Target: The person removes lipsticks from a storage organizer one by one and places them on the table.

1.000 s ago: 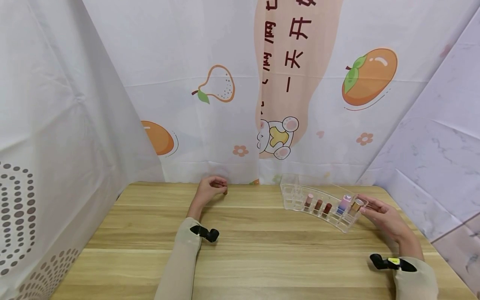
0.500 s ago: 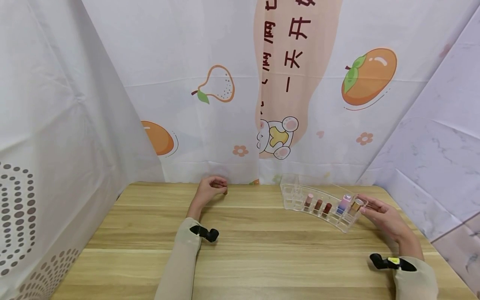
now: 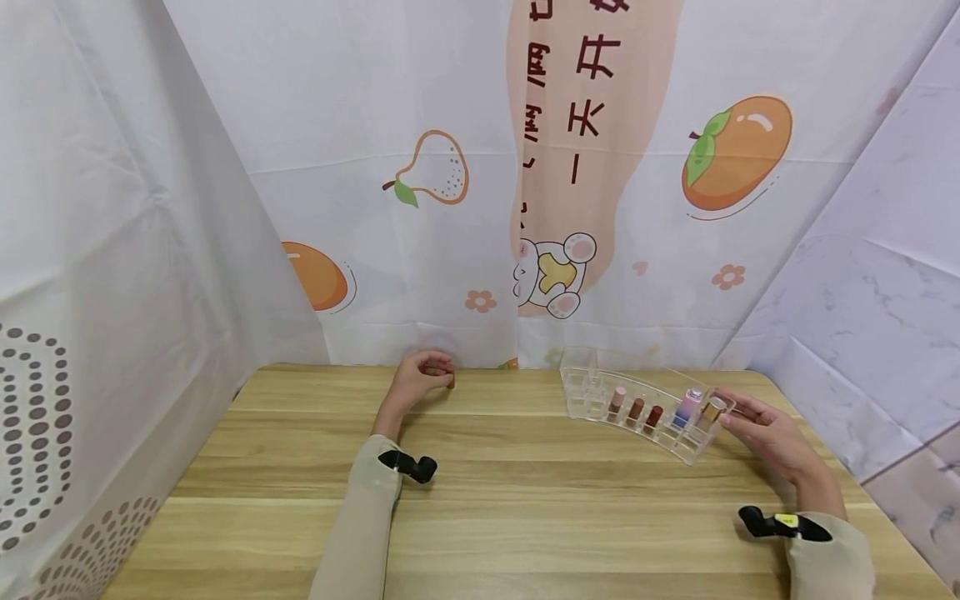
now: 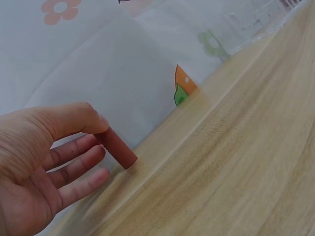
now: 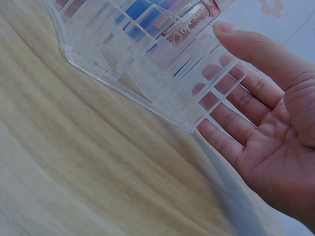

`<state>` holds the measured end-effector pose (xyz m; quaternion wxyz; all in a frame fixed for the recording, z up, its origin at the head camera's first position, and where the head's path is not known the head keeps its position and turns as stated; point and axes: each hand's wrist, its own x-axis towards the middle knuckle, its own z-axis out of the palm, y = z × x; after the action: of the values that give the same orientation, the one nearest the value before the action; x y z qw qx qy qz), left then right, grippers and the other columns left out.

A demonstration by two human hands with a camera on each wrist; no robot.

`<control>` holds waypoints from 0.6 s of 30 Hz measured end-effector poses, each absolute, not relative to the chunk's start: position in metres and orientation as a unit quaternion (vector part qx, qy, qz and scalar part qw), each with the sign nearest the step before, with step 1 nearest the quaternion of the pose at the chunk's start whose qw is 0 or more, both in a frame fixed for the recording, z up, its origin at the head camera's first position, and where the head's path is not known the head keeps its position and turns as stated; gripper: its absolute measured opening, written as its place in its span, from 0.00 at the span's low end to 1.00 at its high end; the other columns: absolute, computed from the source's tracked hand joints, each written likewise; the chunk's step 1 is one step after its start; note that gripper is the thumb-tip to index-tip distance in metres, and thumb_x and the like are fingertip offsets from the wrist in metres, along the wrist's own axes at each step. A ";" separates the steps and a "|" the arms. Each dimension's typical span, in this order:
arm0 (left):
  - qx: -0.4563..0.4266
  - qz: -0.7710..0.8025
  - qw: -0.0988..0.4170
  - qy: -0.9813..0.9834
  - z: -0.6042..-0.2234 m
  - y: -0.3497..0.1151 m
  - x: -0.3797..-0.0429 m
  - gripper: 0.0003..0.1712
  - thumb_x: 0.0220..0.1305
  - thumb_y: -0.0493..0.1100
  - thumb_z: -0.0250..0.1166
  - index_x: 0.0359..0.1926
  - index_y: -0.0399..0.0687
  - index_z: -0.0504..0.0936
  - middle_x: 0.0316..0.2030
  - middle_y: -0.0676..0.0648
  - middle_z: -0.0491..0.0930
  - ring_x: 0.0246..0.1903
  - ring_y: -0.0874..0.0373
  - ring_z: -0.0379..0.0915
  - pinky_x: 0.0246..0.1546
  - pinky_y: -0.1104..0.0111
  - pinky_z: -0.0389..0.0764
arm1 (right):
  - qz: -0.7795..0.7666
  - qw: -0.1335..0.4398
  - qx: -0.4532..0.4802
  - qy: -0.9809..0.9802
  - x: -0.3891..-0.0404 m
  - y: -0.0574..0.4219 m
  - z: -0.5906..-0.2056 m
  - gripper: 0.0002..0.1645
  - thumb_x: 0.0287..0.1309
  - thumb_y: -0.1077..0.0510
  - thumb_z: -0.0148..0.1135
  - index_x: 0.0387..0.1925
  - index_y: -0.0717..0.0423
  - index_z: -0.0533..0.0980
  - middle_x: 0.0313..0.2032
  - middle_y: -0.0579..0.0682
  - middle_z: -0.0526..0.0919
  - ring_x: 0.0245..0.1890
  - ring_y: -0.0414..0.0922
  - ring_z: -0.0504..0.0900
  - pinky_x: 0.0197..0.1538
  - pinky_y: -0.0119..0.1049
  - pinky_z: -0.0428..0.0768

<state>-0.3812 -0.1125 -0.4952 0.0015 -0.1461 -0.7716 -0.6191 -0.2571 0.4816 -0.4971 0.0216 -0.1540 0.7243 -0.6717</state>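
In the left wrist view, my left hand (image 4: 39, 157) pinches a slim reddish-brown lipstick (image 4: 118, 149) by its upper part, between thumb and fingers. The tube tilts, its lower end right at the wooden tabletop near the back curtain. In the head view my left hand (image 3: 415, 383) mostly hides it. My right hand (image 3: 768, 433) holds the right end of a clear, curved, stepped lipstick organizer (image 3: 686, 450). The thumb lies at its upper edge, and the fingers (image 5: 236, 125) show partly through the end wall. Several lipsticks stand in it, including a pink-and-blue one (image 3: 687, 408) and a gold-capped one (image 3: 711, 411).
The wooden table (image 3: 525, 517) ends at a printed white curtain (image 3: 360, 275) along the back. More cloth hangs at the left and right sides. Several compartments at the organizer's left end hold no lipsticks. Each sleeve (image 3: 360, 517) carries a black wrist camera (image 3: 408, 465).
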 end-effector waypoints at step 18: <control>-0.128 -0.606 -0.007 -0.785 -0.472 -0.116 -0.378 0.24 0.62 0.33 0.72 0.59 0.33 0.80 0.55 0.32 0.81 0.53 0.45 0.79 0.59 0.57 0.79 | -0.659 0.027 -0.147 0.738 -0.257 0.483 -0.496 0.30 0.73 0.71 0.50 0.71 0.49 0.71 0.53 0.33 0.84 0.51 0.27 0.81 0.54 0.21 0.79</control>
<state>-0.3781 -0.1164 -0.4722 -0.0074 -0.1283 -0.7848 -0.6062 -0.2572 0.4831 -0.4960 0.0271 -0.1469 0.7375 -0.6586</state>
